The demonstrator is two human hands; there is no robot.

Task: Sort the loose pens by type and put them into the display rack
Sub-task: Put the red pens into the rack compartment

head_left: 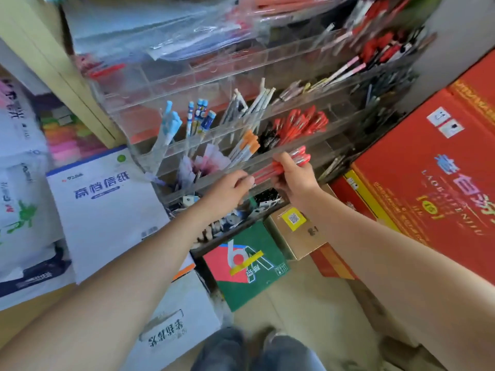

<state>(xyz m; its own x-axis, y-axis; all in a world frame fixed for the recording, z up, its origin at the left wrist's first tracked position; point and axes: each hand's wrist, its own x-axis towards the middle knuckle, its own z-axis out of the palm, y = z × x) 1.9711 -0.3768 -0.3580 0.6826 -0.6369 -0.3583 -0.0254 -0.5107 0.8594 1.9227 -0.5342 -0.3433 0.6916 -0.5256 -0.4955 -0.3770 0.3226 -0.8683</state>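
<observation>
The right hand [293, 174] is closed tight: its fingers [284, 159] curl over the top of a bundle of red pens [301, 156], and the thumb wraps in from below, so the bundle is gripped across its middle. The capped ends stick out just beyond the knuckles, up and to the right. The other ends run down and left out of the fist towards the left hand [231, 184].

The left hand's fingers are bent inward with the thumb on top, and their tips [249, 180] meet the lower ends of the bundle. Blur hides whether they pinch a pen or only touch the ends.

Both sets of fingers sit against the clear front wall of a lower tier of the display rack [166, 76], and the bundle lies along that wall. Just above the right fingers, one tier up, lie the racked red pens [302, 121]. Above the gap between the two hands stand the orange-capped pens [247, 145]. The blue-capped pens [171, 124] are well to the left of the left fingers. A red carton [428, 170] stands to the right of the right hand, and a green box [249, 263] lies below both wrists
</observation>
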